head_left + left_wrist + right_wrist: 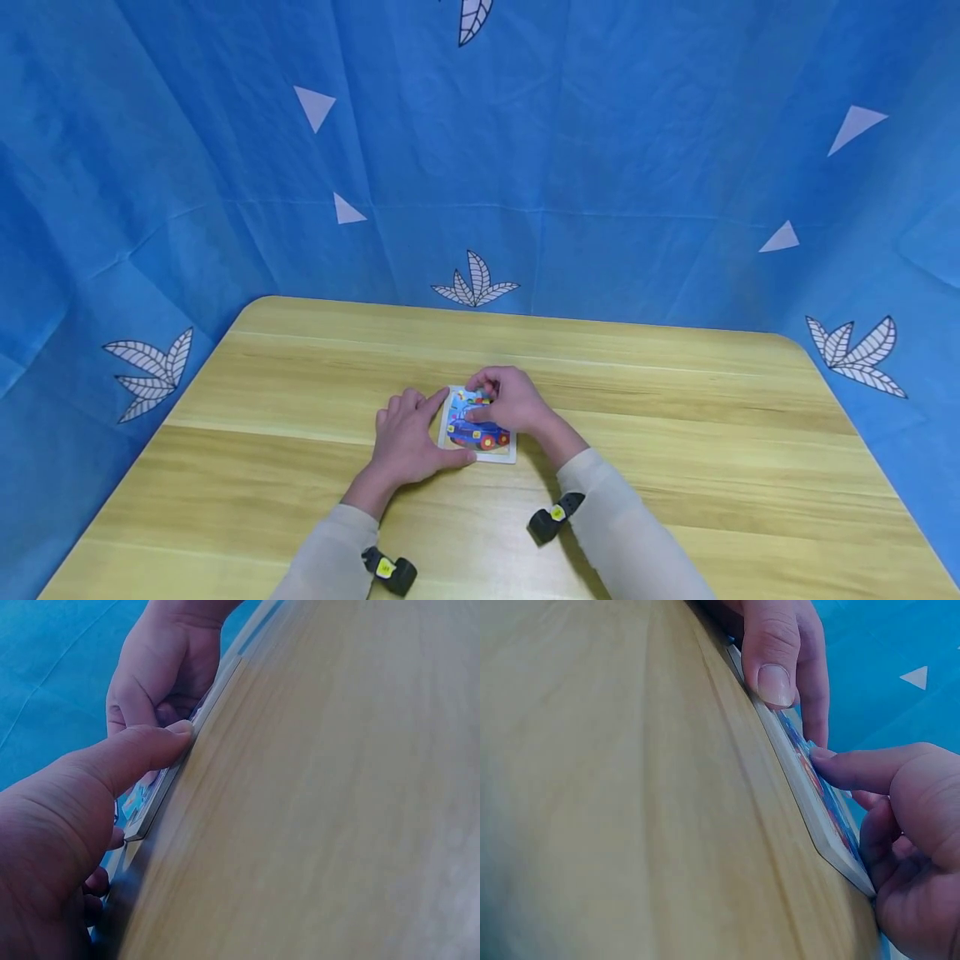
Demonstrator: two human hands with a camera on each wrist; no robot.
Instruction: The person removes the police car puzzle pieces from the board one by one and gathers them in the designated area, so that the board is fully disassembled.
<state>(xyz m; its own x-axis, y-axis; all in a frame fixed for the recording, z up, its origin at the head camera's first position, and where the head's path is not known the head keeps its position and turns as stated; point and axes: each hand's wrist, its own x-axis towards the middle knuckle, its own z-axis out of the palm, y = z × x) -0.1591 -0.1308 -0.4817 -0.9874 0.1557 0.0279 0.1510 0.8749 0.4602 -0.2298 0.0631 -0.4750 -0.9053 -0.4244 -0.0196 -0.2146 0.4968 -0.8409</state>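
Observation:
A small picture puzzle [459,422] with a pale frame lies flat on the table, showing a blue vehicle with orange-red wheels. My left hand [408,442] spans its left side, thumb on the near edge and index finger at the far left corner. Over the puzzle's right part, my right hand [517,404] has curled fingers, its thumb reaching onto the picture. In the right wrist view, a light blue bit, seemingly a puzzle piece [811,744], sticks up at the right thumb [855,768]. The right fingers partly cover it.
The wooden table [675,433] has rounded far corners. A blue curtain [525,150] with white leaves and triangles hangs behind and at both sides. A dark wrist device [390,571] sits on the left sleeve, another wrist device [553,517] on the right.

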